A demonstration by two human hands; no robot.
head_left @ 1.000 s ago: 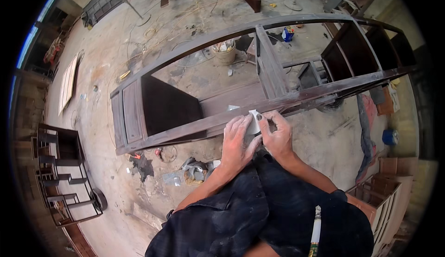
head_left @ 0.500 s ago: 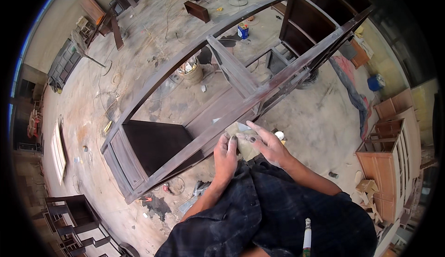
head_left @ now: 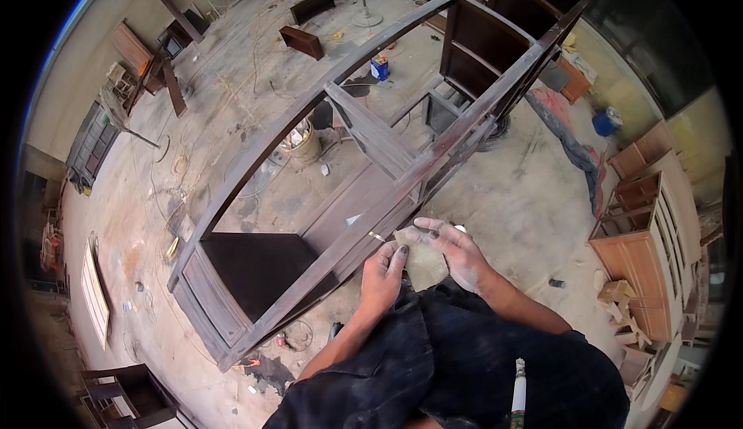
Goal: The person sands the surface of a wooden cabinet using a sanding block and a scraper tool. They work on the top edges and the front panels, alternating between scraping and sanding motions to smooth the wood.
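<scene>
A pale grey-green sheet of sandpaper [head_left: 425, 265] hangs between my two hands, just in front of my dark shirt. My left hand [head_left: 383, 274] pinches its left edge, thumb raised. A small thin item with a whitish-yellow end [head_left: 376, 236] shows beside those fingers; its kind is unclear. With dusty fingers bent over the sheet's upper right part, my right hand [head_left: 462, 257] grips it. Just beyond both hands lies the near rail of a large dark-brown wooden furniture frame [head_left: 340, 237], its surface dusted grey. A small whitish scrap [head_left: 353, 220] is seen at the rail.
A bucket of scraps [head_left: 303, 146] and a blue can [head_left: 379, 68] stand beyond the frame. On the right are a brown wooden cabinet [head_left: 636, 255] and a blue bucket [head_left: 607, 122]. Cords [head_left: 180, 167] trail over the stained floor. A burning cigarette [head_left: 519, 390] juts up at the lower edge.
My hands have lowered slightly and more of the sandpaper sheet shows between them. A bluish-white piece seen at the sheet's top no longer shows. The view has shifted a little.
</scene>
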